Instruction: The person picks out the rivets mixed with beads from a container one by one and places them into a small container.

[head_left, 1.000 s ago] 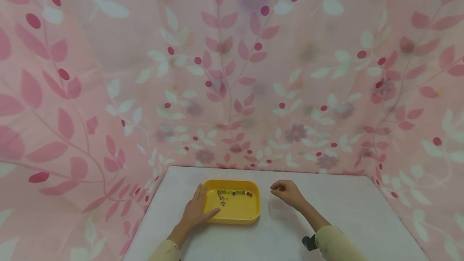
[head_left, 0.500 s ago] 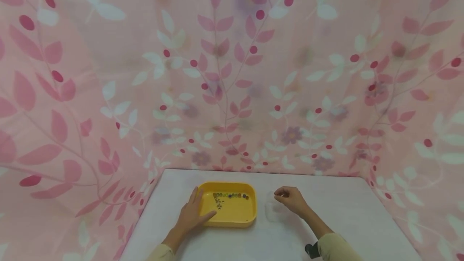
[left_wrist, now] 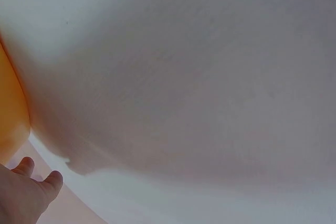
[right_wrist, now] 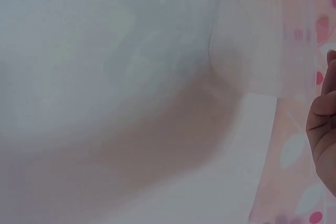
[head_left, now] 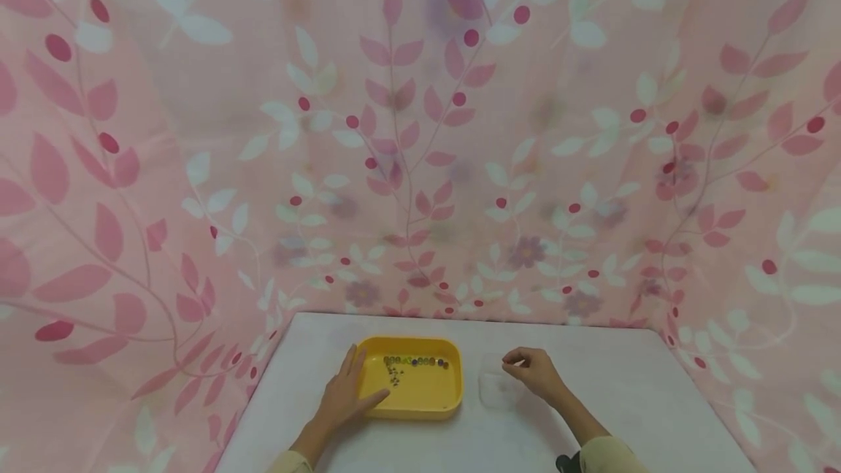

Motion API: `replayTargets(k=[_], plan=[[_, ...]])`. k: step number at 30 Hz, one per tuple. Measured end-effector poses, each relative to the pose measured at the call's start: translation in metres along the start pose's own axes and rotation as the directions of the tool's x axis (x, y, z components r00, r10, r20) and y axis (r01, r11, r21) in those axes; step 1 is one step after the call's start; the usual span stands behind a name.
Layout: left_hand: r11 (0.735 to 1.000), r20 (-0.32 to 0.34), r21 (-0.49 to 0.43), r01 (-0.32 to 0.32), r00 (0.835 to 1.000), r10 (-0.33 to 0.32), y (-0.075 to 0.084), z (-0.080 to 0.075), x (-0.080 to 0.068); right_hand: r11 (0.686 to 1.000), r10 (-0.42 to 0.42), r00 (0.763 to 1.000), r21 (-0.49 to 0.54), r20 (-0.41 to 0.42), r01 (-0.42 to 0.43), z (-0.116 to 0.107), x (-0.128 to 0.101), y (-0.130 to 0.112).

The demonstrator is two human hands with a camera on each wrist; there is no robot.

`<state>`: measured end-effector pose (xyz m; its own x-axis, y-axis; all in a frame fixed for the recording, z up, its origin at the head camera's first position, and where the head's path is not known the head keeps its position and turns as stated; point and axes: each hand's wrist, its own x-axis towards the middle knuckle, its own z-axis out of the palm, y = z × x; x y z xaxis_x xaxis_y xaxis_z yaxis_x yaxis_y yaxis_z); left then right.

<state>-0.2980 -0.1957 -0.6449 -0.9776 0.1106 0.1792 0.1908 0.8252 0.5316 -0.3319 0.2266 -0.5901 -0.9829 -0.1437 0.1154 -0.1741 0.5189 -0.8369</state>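
Observation:
In the head view a yellow tray lies on the white table. Glassy round beads form a row near its back side, and a cluster of smaller beads trails forward from the row's left end. My left hand rests at the tray's left side, fingers extended, thumb over the front left corner. To the tray's right stands a clear plastic container; its contents are too faint to make out. My right hand is over its right side with fingertips brought together; anything between them is hidden.
The white tabletop spreads around the tray and container. Pink leaf-patterned fabric encloses the back and both sides. A dark object sits by the right sleeve at the bottom of the head view.
My right hand has shifted a little to the right and nearer, away from the tray, showing more of the clear container. The left hand stays at the tray. The head view has tilted slightly.

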Motion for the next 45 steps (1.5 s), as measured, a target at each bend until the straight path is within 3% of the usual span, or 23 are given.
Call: replayTargets(k=[10,17,27,45], plan=[[1.0,-0.028,-0.009,-0.002,1.0,0.002,-0.002,0.003,0.001,1.0,0.005,1.0,-0.011,0.01,-0.005,0.004,-0.004,0.006],[1.0,-0.02,-0.023,0.013,1.0,-0.013,-0.003,0.005,0.0,0.994,-0.043,0.998,-0.103,-0.034,0.039,0.008,-0.006,0.013],[0.999,0.01,-0.021,0.049,0.999,-0.048,0.001,0.001,0.0,0.998,-0.004,0.999,-0.055,-0.046,0.002,0.012,-0.005,0.017],[0.997,0.013,-0.061,0.042,0.999,-0.042,0.003,-0.001,-0.001,0.999,0.028,0.998,-0.035,-0.055,-0.03,0.015,-0.009,0.015]])
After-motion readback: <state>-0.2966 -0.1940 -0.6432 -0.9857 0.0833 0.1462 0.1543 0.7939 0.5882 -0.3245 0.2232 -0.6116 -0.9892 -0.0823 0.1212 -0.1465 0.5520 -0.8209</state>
